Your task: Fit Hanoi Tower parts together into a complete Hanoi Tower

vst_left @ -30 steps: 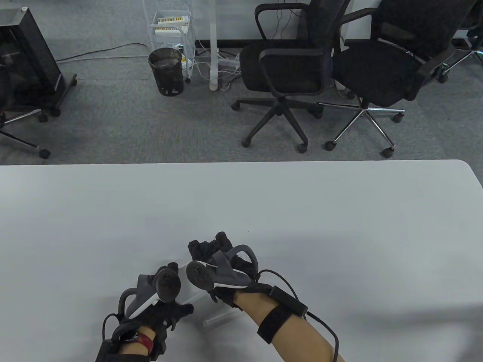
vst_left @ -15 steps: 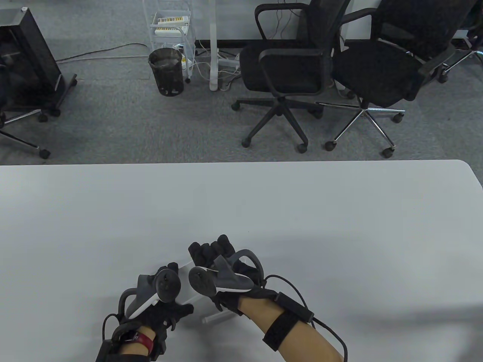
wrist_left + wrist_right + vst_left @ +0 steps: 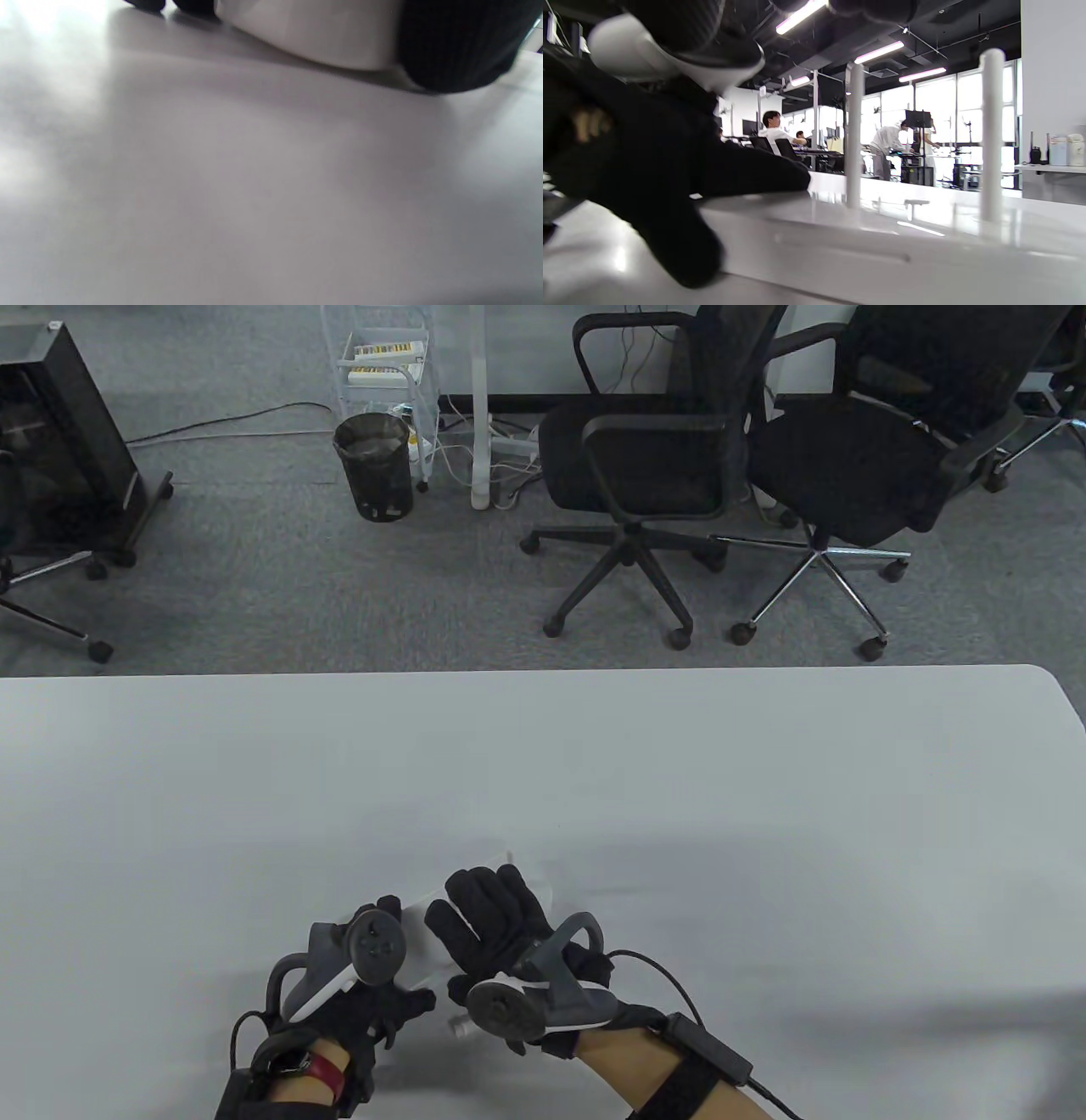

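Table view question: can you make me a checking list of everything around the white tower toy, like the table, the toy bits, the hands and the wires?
Surface: white table, smooth and shiny.
Job's things: white base with two upright pegs; one loose peg lies flat on the table near the right hand; no discs seen.
Clutter: nothing seen.
Grippers: left hand holds the base's end; right hand is spread flat above the base.
Cables: glove cable at the right wrist; floor cable.
Surroundings: office chairs, bin.
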